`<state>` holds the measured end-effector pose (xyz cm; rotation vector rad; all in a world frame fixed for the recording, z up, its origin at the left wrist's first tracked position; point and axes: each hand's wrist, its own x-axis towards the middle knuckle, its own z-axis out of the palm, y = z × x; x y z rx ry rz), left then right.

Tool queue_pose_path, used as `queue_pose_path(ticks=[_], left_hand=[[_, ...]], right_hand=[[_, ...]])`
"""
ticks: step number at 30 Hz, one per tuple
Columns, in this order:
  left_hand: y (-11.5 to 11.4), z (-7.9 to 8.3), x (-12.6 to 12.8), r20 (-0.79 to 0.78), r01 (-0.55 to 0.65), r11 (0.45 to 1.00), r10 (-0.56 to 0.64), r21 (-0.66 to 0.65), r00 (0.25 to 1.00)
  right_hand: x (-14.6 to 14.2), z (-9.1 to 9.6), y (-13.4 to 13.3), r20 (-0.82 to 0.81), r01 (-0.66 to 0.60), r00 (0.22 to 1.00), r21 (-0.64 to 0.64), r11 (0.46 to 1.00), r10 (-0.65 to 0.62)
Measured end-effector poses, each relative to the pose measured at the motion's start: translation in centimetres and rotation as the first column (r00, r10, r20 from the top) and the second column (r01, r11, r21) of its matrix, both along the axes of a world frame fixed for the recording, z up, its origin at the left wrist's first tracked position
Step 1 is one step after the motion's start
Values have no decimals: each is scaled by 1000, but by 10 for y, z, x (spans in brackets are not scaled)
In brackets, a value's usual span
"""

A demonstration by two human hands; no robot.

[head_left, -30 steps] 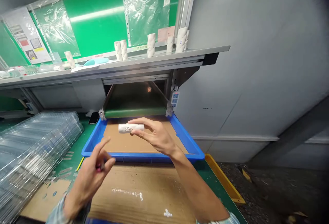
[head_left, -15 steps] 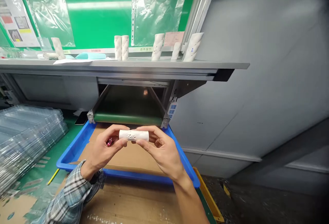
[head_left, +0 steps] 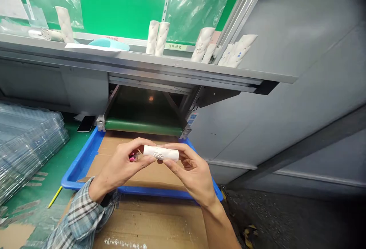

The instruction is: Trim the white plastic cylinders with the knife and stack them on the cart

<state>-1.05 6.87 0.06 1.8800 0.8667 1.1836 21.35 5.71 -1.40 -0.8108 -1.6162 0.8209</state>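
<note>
A short white cylinder [head_left: 149, 151] with dark script lettering on its side lies level between my two hands, above the cardboard-lined blue tray. My left hand [head_left: 124, 165] pinches its left end between thumb and fingers. A small pink object [head_left: 133, 158] is tucked in that same hand; its kind is mostly hidden. My right hand [head_left: 193, 171] grips the cylinder's right end, thumb in front and fingers behind.
The blue tray [head_left: 143, 191] sits at the end of a green conveyor belt [head_left: 143, 108]. Stacked clear plastic trays [head_left: 28, 146], a phone [head_left: 86, 124] and a yellow stick [head_left: 55, 197] lie at left. White twisted cylinders [head_left: 203, 44] stand on the shelf [head_left: 171, 64] above.
The view has tilted and shifted. Both hands, with the white cylinder, appear slightly further right in the picture, and the cylinder now slopes a little down to the right.
</note>
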Motion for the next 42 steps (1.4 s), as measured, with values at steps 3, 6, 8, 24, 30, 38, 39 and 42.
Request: queue_pose_path(ticks=[3, 6, 8, 24, 30, 38, 39, 42], left_hand=[[2, 0, -5, -25, -15, 1000, 16, 27, 1000], [3, 0, -7, -46, -27, 999, 29, 44, 999], [3, 1, -8, -61, -26, 999, 29, 45, 998], [5, -1, -13, -84, -57, 948, 88, 315, 993], [4, -4, -13, -118, -40, 930, 89, 365, 989], [2, -7, -19, -190, -25, 931, 101, 363, 977], [2, -7, -19, -195, -22, 930, 100, 366, 976], [2, -6, -20, -213, -12, 930, 97, 367, 972]], right_hand=[[-1, -4, 0, -23, -26, 999, -33, 999, 25], [0, -6, 0, -22, 3, 1000, -54, 999, -4], [1, -6, 0, 5, 38, 999, -19, 999, -38], [-4, 9, -10, -50, -63, 997, 31, 998, 64], [-4, 11, -11, -101, -62, 993, 20, 998, 64], [-2, 12, -12, -117, -53, 992, 11, 999, 54], [-2, 12, -12, -115, -49, 992, 12, 999, 50], [-3, 12, -12, -99, -48, 994, 20, 999, 49]])
